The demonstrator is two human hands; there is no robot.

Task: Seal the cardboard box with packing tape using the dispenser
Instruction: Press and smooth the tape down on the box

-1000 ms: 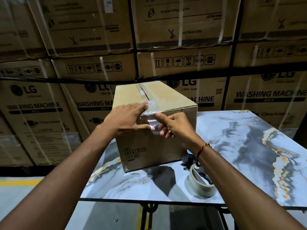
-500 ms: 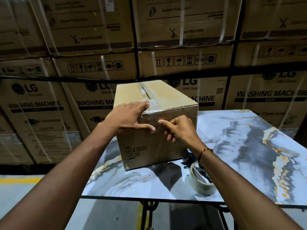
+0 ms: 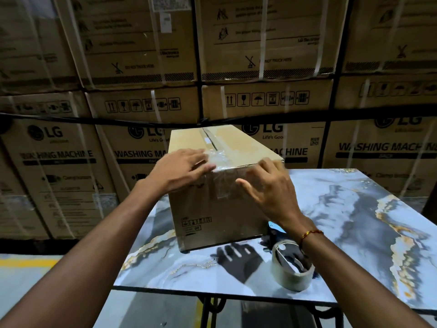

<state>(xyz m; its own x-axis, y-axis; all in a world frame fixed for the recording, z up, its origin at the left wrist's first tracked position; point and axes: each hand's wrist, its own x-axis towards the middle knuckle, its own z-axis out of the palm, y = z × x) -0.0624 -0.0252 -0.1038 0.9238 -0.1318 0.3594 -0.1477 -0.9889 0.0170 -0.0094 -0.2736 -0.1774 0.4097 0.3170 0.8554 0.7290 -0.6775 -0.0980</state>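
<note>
Marble table [image 3: 354, 233] bears cardboard box [image 3: 212, 209] under left hand [image 3: 179, 171], right hand [image 3: 269, 188]

Stacked cartons [image 3: 272, 147] behind read "LG", "Life's Good", "WASHING MACHINE". Upper carton [image 3: 267, 43]: "DO NOT TRUCK HERE".

Matt cardboard box [image 3: 212, 216], glossy tape [image 3: 218, 159]

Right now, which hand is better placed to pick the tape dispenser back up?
Right. The right hand is open above the dispenser on the table's right side; the left hand lies across the box.
</note>
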